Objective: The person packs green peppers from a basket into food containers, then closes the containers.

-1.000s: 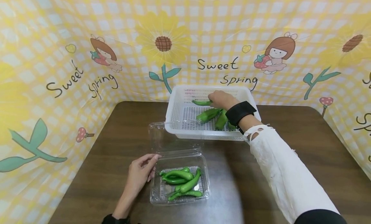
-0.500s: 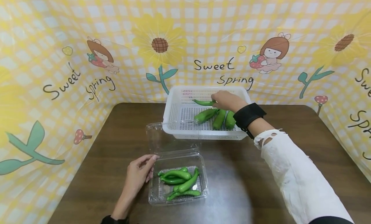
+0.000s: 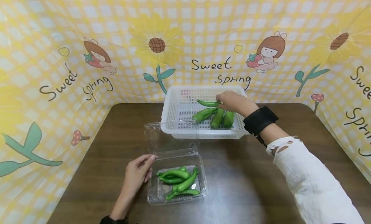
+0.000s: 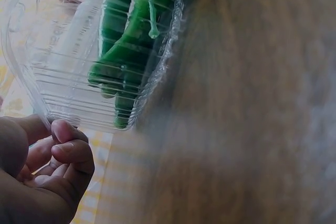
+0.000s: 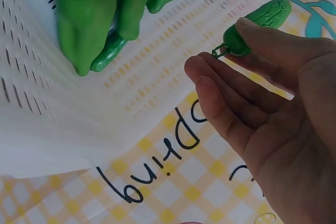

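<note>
Lifted slightly rightward since earlier, right hand (image 3: 233, 101) pinches a green pepper (image 3: 208, 103) by its stem end above the white basket (image 3: 174, 113), left hand (image 3: 136, 174) resting relaxed against the clear container (image 3: 176, 182); thin grip risks dropping it onto the tabletop (image 3: 246, 172).

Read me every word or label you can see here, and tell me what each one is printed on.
"Sweet Spring": printed on the yellow checked backdrop behind the white basket, and again at its left.
"Swee" / "Sprin": the same print at the right edge of the head view, cut off.
"pring": part of that print in the right wrist view, seen the wrong way round.
The clear plastic clamshell box and the green peppers show no readable text.
</note>
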Demonstrator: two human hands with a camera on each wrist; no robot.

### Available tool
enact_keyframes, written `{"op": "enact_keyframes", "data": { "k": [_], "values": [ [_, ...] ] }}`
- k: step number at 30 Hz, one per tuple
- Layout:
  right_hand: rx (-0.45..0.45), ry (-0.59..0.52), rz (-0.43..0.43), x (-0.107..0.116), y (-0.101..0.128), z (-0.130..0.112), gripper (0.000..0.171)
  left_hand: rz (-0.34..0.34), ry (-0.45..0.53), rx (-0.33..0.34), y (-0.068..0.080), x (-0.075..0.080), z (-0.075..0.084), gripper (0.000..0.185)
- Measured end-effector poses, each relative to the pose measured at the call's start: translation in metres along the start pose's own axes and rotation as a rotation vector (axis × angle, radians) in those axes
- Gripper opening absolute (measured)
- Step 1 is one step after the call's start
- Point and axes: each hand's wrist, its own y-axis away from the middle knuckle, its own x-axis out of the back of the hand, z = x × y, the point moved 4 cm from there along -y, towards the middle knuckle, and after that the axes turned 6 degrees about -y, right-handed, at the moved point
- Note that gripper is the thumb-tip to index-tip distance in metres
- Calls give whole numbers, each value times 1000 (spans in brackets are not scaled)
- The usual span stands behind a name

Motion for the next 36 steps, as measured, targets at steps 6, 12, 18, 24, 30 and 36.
{"op": "enact_keyframes", "data": {
  "k": [6, 12, 18, 24, 30, 36],
  "values": [
    [6, -6, 13, -1, 15, -1, 19, -4, -33, 4, -2, -2, -1, 24],
    [12, -30, 49, 3, 31, -2, 15, -3, -12, 1, 0, -2, 0, 24],
    [20, -65, 80, 3, 48, -7, 12, -5, -8, 0, 1, 0, 1, 30],
    [25, -77, 81, -2, 57, -12, 12, -14, -18, -8, -1, 0, 2, 28],
    [-2, -84, 87, -3, 67, -16, 20, -21, -10, -15, -3, 0, 3, 30],
    [-1, -104, 83, -7, 80, -24, 22, -23, -14, 0, -3, 1, 3, 30]
  ]
}}
